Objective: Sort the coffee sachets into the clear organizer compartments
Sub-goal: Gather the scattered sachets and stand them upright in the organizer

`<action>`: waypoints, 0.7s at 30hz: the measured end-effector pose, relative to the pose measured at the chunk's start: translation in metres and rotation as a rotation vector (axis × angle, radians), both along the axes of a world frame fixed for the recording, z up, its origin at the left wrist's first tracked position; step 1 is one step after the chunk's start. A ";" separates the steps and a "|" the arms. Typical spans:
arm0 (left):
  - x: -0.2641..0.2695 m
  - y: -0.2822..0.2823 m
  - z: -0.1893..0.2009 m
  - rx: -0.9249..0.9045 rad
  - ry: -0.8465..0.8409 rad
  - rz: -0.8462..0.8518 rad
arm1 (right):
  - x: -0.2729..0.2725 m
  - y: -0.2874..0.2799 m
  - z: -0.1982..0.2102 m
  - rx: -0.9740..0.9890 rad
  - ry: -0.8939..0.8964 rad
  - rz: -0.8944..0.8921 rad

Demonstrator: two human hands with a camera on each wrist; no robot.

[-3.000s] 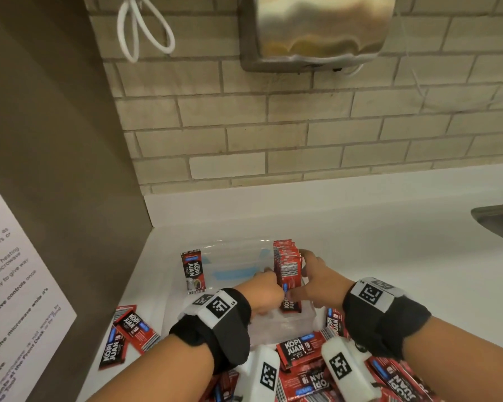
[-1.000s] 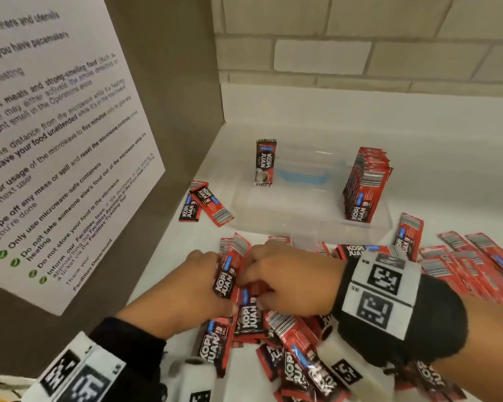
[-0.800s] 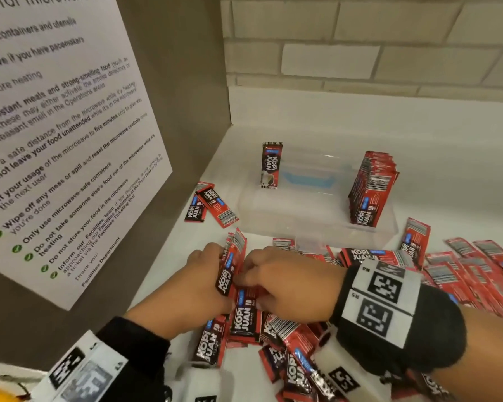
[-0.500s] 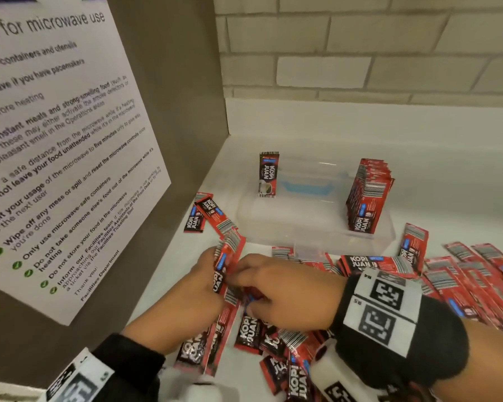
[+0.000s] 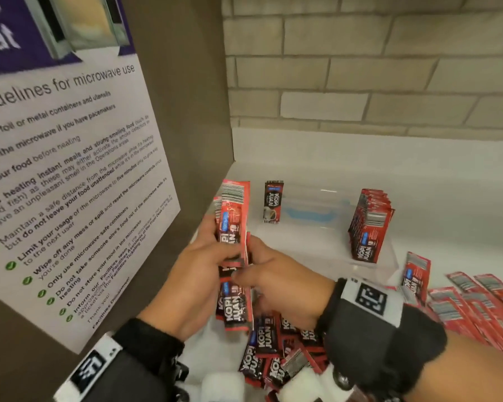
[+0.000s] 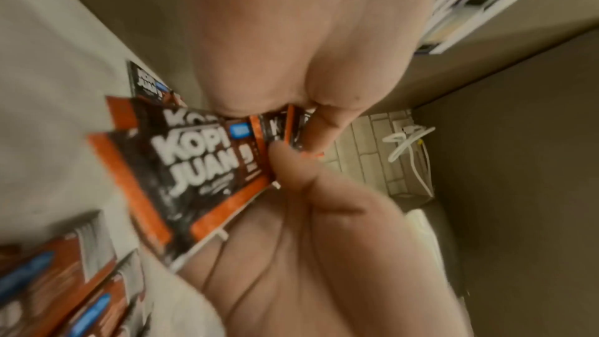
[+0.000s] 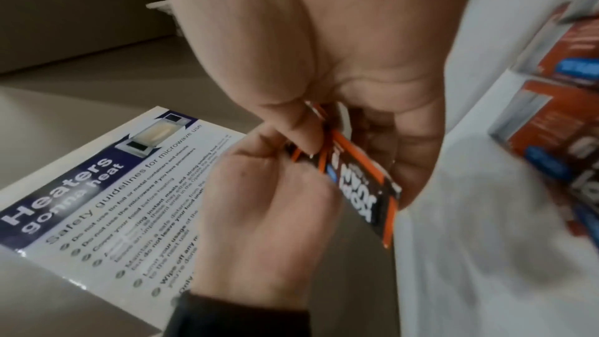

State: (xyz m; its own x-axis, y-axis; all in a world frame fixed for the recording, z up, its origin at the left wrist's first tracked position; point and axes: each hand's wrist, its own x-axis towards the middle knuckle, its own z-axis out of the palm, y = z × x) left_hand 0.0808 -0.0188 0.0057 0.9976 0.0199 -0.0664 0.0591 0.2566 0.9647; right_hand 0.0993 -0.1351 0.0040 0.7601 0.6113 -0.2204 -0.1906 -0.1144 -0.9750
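Both hands meet on a small bundle of sachets lifted off the counter: the left hand curls round its middle while the right hand pinches the lower part. Thin, light and slick, the packets will likely fan or slide, so squeezing their flat faces mid-length seems safest. Below the grip lie loose sachets; beyond it the clear organizer holds an upright stack at its right end

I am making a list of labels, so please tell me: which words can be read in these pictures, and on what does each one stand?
"KOPI JUAN": held sachets, stack in the organizer.
"Heaters gonna heat": poster heading.
"Safety guidelines for microwave use": poster subheading.
"Wipe off any mess or spill": poster line.
Sachet small print, barcodes, wrist markers: unreadable.
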 end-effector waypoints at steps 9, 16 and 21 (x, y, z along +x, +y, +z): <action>0.021 -0.035 0.018 0.078 -0.117 0.022 | 0.017 -0.004 0.010 0.055 -0.325 -0.277; 0.035 -0.030 0.027 0.123 -0.124 -0.174 | 0.033 -0.030 0.028 0.097 -0.381 -0.404; 0.033 -0.035 0.026 0.303 -0.053 -0.354 | 0.043 -0.036 0.038 0.210 -0.314 -0.485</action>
State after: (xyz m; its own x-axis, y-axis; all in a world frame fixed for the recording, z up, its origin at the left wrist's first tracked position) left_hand 0.1136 -0.0541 0.0320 0.9484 -0.3115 -0.0591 0.0411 -0.0640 0.9971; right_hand 0.1425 -0.1715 0.0424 0.9716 0.1853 0.1474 0.1276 0.1144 -0.9852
